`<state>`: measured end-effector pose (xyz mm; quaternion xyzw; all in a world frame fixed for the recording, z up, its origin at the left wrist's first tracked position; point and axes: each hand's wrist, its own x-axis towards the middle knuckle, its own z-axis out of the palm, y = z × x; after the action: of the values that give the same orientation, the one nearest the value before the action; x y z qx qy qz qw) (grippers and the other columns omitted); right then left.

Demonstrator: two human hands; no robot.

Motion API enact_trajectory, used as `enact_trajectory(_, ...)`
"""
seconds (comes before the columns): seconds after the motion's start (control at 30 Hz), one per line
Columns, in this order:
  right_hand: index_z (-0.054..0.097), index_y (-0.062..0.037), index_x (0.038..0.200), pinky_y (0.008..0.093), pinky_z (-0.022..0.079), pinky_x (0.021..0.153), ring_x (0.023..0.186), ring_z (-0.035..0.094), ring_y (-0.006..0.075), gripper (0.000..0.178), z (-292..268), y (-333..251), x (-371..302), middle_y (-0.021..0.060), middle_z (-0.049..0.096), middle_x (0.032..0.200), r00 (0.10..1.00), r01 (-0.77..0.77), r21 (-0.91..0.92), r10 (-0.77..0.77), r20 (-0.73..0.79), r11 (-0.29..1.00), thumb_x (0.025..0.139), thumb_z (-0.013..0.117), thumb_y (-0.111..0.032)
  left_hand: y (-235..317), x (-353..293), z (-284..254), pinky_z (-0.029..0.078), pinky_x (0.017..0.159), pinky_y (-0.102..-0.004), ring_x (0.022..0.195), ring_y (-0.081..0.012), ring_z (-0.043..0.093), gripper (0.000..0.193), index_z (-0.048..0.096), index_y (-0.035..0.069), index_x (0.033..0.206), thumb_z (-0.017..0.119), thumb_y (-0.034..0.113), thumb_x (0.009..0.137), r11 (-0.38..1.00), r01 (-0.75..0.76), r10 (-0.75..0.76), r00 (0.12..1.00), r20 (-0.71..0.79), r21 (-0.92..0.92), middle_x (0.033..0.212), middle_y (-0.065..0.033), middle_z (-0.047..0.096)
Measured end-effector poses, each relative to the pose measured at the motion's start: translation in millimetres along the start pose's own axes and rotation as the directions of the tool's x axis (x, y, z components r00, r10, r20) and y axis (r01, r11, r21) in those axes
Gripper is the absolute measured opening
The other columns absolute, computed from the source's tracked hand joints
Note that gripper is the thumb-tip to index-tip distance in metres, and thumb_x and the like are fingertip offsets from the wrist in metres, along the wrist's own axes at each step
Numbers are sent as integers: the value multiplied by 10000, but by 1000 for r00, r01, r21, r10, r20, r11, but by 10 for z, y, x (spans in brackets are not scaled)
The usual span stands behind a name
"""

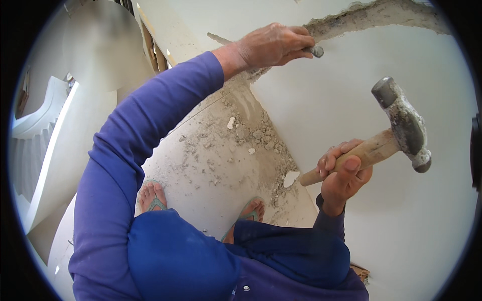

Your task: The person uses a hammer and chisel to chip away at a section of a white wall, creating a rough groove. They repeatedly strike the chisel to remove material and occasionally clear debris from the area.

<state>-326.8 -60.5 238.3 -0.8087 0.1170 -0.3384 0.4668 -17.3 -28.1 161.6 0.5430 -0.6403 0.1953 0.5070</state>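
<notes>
My left hand reaches up to the wall, its fingers closed round a chisel. Only the chisel's round grey end shows; the rest is hidden by the hand. A rough groove cut into the white wall runs right from just above that hand. Lower and to the right, my right hand is wrapped round the wooden handle of a ball-peen hammer. The hammer's worn metal head is spotted with white plaster and stands apart from both the chisel and the wall groove.
Broken plaster and rubble lie on the pale floor along the wall's foot. My sandalled feet are among the scattered dust. At the left a white curved structure has step-like ridges. Narrow boards stand at the upper left.
</notes>
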Motion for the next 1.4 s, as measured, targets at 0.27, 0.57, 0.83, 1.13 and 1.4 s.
enact_trajectory(0.27, 491, -57, 935, 256, 434, 433, 480, 491, 94, 326, -22, 661, -121, 19, 509, 628, 997, -78, -413, 78, -16, 907, 1087, 586, -330, 339, -143, 490, 649, 708, -390, 854, -309, 755, 183, 635, 57, 1127, 711, 80, 962, 976, 219, -218, 973, -71, -1, 1068, -75, 669)
enact_trajectory(0.57, 496, -71, 961, 253, 440, 450, 475, 491, 88, 399, -44, 525, -64, 3, 498, 613, 918, 379, -122, -390, -75, 917, 1062, 641, -429, 442, -199, 752, 632, 906, -428, 1100, -355, 725, 171, 630, 43, 1071, 717, 4, 929, 955, 262, -296, 878, -375, -141, 1084, -101, 702)
enact_trajectory(0.83, 486, -87, 992, 248, 447, 433, 478, 506, 95, 585, -134, 231, -9, 12, 542, 651, 970, 154, -151, -178, -163, 977, 952, 704, -629, 407, -209, 785, 629, 932, -442, 1168, -376, 697, 267, 617, 51, 1080, 669, -101, 867, 936, 306, -351, 848, -398, -172, 1080, -115, 709)
enact_trajectory(1.13, 519, -43, 912, 258, 448, 436, 476, 505, 91, 554, -181, 385, -143, 20, 525, 631, 995, -66, -198, 48, -92, 978, 1031, 625, -574, 118, -238, 99, 599, 860, -347, 1005, -175, 712, 86, 681, 7, 1033, 595, 8, 1044, 658, 525, -703, 685, -191, -540, 1033, -95, 730)
enact_trajectory(1.4, 506, -32, 925, 266, 451, 429, 465, 492, 90, 485, -28, 406, -214, 26, 520, 619, 952, -300, 120, 304, -23, 946, 1069, 596, -486, -51, -232, -170, 577, 923, -352, 986, -176, 689, 175, 730, -3, 1022, 567, -66, 1018, 674, 492, -625, 778, -71, -551, 1025, -78, 735)
